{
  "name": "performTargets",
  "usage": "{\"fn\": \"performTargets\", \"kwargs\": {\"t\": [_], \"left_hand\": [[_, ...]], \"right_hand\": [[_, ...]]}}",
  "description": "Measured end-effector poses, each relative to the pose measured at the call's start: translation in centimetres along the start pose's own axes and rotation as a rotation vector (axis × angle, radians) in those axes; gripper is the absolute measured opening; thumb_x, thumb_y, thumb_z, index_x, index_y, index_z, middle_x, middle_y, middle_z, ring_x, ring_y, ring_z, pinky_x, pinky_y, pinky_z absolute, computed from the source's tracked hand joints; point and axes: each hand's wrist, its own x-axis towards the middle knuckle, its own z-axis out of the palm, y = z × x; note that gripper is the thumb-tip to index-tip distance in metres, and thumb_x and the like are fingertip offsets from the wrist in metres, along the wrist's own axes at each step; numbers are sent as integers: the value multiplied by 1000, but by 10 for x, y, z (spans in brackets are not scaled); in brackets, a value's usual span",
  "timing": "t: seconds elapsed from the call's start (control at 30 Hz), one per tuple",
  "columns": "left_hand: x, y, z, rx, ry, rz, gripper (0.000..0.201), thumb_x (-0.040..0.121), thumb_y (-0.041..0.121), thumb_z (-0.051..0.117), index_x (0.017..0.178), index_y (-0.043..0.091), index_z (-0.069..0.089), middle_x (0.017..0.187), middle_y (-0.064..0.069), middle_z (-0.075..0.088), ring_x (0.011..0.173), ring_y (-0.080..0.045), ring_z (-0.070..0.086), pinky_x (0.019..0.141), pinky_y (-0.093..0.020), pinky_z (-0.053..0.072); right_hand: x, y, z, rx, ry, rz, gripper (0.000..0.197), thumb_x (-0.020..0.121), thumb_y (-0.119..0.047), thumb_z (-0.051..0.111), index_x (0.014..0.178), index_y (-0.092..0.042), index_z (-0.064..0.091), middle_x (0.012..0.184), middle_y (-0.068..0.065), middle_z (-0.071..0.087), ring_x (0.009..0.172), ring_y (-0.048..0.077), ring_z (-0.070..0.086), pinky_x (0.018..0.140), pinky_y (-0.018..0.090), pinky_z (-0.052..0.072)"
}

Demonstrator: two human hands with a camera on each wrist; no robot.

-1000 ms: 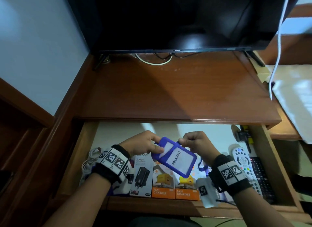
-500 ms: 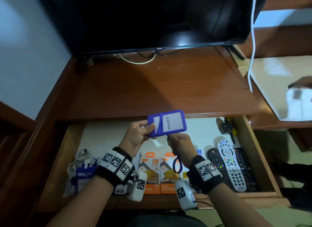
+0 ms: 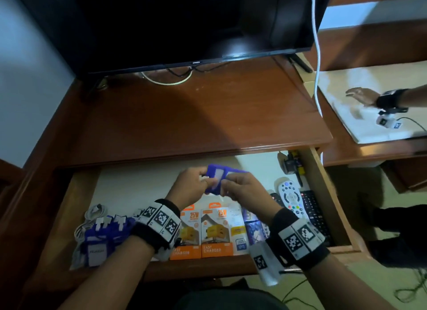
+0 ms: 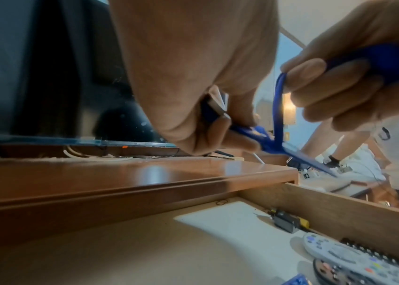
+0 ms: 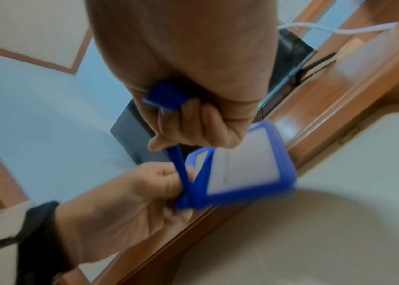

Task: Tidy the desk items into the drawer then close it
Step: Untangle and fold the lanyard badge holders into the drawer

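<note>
Blue silicone badge holder (image 3: 217, 178) is in both my hands, held in the air over the open drawer (image 3: 332, 208), just in front of the desktop edge (image 3: 184, 156). Left hand (image 3: 193, 186) pinches its clip end; right hand (image 3: 245, 190) is curled round the blue strap (image 5: 178, 164) and the holder's near edge. Risk: the strap loop hangs loose and could snag on my fingers or drape over the drawer front, jamming the close. Risk two: the holder is soft, so it may flop out of a light pinch. Room: bare lining lies directly below; fast charger boxes (image 3: 203, 233) near me, remote controls (image 3: 291, 200) right, other badge holders (image 3: 101, 238) left, well apart.
</note>
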Motion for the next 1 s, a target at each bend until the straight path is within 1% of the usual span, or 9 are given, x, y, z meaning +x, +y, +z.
{"fn": "performTargets", "kwargs": {"t": [0.1, 0.23, 0.37, 0.43, 0.53, 0.6, 0.73, 0.83, 1.0], "left_hand": [[-8, 1, 2, 10, -289, -6, 12, 88, 15, 62, 90, 23, 71, 83, 6, 68, 73, -6, 61, 63, -14, 43], [-20, -3, -5, -141, -501, -34, 14, 90, 8, 61, 96, 16, 70, 90, 2, 71, 80, -10, 66, 72, -23, 50], [-34, -10, -16, -377, -456, -26, 16, 91, 4, 58, 101, 11, 68, 95, -2, 71, 87, -10, 68, 75, -22, 52], [-40, -15, -19, -501, -408, -33, 19, 91, 9, 58, 108, 7, 67, 106, -7, 70, 97, -17, 67, 81, -27, 53], [-46, -24, -23, -629, -336, -19, 28, 83, 19, 60, 108, 9, 69, 119, 0, 64, 114, -25, 60, 90, -38, 51], [-48, -26, -28, -712, -290, 0, 30, 79, 28, 68, 103, 10, 72, 121, 0, 60, 120, -28, 55, 96, -45, 49], [-53, -31, -41, -893, -276, 48, 62, 62, 52, 82, 109, 13, 70, 118, -9, 65, 112, -26, 62, 87, -32, 54], [-59, -39, -51, -983, -284, 44, 73, 61, 48, 85, 114, 4, 62, 111, -14, 69, 106, -28, 65, 82, -31, 55], [-76, -60, -70, -994, -176, 27, 72, 56, 46, 87, 109, 3, 65, 103, -13, 72, 99, -27, 67, 80, -30, 56]], "right_hand": [[4, 8, -18, -58, 24, -20, 38, 94, -15, 57, 56, -14, 55, 50, -3, 46, 48, 10, 40, 54, 26, 34], [5, 22, -30, -15, -43, 27, 41, 92, -17, 61, 52, -13, 56, 51, 1, 44, 49, 10, 37, 54, 21, 34], [-1, 29, -19, 131, -124, 73, 41, 95, -21, 57, 56, -11, 52, 51, 4, 43, 45, 11, 38, 46, 18, 32], [-3, 30, -9, 180, -127, 76, 38, 97, -21, 54, 61, -8, 54, 54, 4, 51, 47, 13, 48, 47, 20, 38], [-4, 26, 13, 243, -71, 59, 30, 95, -6, 54, 66, -2, 59, 57, 3, 58, 50, 13, 57, 47, 19, 44], [-5, 24, 29, 321, -16, 79, 31, 94, -4, 55, 65, -9, 61, 55, -2, 61, 50, 10, 58, 47, 18, 45], [-6, 18, 55, 382, -20, 52, 35, 94, -5, 54, 66, -22, 63, 56, -6, 57, 51, 9, 49, 47, 19, 39], [-5, 10, 71, 362, -30, 56, 28, 91, -4, 57, 69, -21, 60, 53, -10, 55, 48, 5, 47, 48, 19, 39], [-7, 7, 100, 353, -98, 116, 21, 98, -11, 46, 83, -11, 60, 55, -3, 50, 48, 11, 41, 49, 23, 36]]}}
